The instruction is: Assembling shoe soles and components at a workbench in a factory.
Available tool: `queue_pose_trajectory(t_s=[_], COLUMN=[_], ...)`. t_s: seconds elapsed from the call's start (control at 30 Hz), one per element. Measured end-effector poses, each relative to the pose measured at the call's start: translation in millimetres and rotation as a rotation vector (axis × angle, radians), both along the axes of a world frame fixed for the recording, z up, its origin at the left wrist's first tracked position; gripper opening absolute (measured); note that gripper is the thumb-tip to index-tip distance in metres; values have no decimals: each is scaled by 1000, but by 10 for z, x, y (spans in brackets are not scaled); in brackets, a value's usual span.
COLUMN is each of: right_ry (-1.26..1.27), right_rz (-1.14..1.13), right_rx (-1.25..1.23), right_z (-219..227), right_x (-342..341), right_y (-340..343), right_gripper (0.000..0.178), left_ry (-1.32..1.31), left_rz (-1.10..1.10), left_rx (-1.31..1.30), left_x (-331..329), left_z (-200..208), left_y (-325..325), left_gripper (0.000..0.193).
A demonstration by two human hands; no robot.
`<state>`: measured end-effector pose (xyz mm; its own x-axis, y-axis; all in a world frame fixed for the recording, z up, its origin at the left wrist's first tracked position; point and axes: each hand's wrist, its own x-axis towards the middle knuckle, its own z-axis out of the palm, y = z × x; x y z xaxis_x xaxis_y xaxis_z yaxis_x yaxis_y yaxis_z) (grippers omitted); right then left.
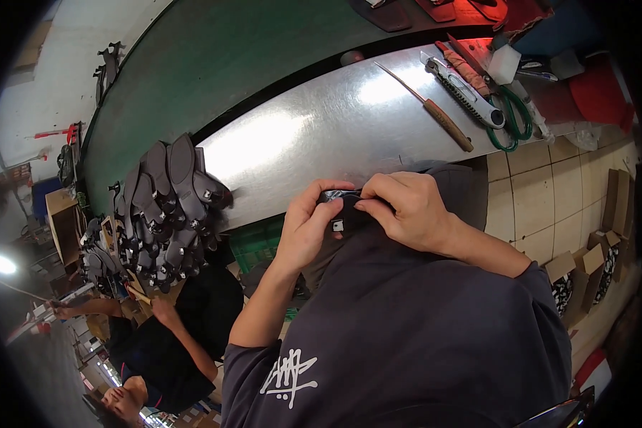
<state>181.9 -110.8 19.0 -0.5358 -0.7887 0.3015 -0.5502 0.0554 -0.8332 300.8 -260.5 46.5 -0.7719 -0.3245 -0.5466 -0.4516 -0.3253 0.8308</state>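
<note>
Just in front of my body, both hands hold a small dark piece with a shiny bit on top and a small pale metal fitting at its lower edge. My left hand pinches its left side between thumb and fingers. On the other side, my right hand has thumb and forefinger closed on its upper right edge. Fingers cover much of the piece, so its exact kind cannot be made out. A heap of dark grey, tongue-shaped padded pieces with small shiny fittings hangs over the bench edge to my left.
On the metal bench top lie an awl, a utility knife and green-handled scissors. A green work surface lies beyond. Another person works at lower left, near a green crate. Cardboard boxes stand on the tiled floor at right.
</note>
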Motion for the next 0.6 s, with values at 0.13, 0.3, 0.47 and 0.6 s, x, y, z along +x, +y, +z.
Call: queue_pose_trajectory(t_s=[0.13, 0.3, 0.47, 0.6], right_ry=[-56, -223, -429, -690], right_rz=[5, 52, 76, 118], right_rx=[3, 52, 114, 146], right_z=[-84, -108, -88, -29], right_x=[53, 81, 86, 24], right_y=[13, 29, 34, 31], right_gripper=[16, 16, 13, 10], left_ry=[-69, -109, -129, -122], left_rz=[-101, -126, -130, -135], left_rx=[-127, -112, -60, -35], left_x=[47, 88, 116, 112], left_z=[-79, -115, -114, -38], left_y=[-8, -49, -80, -63], left_gripper=[23, 20, 16, 15])
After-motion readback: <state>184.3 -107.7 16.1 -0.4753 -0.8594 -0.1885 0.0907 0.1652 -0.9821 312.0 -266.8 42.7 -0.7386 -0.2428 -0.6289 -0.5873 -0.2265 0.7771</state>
